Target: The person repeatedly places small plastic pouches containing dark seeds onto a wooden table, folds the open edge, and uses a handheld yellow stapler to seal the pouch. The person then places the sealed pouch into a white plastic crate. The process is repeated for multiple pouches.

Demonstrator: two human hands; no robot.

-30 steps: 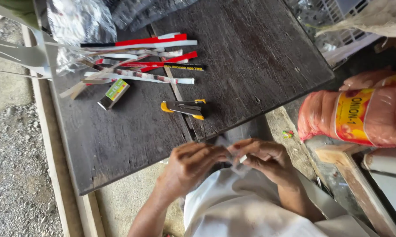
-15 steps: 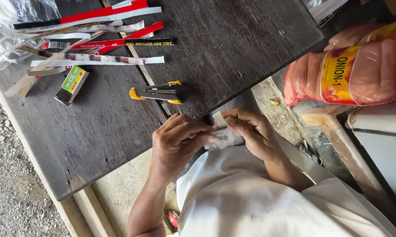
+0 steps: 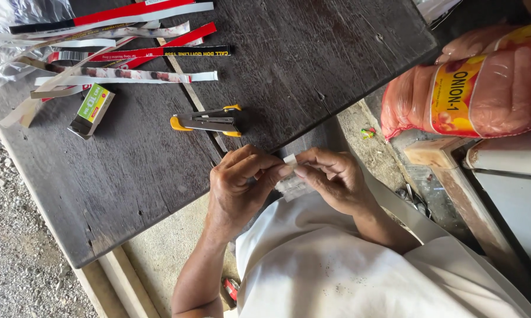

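Together, the left hand (image 3: 239, 185) and the right hand (image 3: 330, 176) meet just off the near edge of the dark wooden desk (image 3: 289, 59), above the person's white garment (image 3: 348, 271). Both sets of fingers are pressed together in a pinch on a small clear plastic packet (image 3: 292, 184) with a white paper tab at its top; the left thumb and forefinger grip it from one side, the right fingertips from the other.

On the desk, just beyond the hands, lies a yellow-handled stapler (image 3: 209, 121). Farther from the hands than the stapler, a small green and yellow box (image 3: 93, 107) lies beside a loose spread of red, white and black paper strips (image 3: 118, 53). Clear plastic bags (image 3: 18, 29) sit at the desk's far corner. Off the desk, beside the right hand, rests a red mesh sack of onions (image 3: 483, 82).
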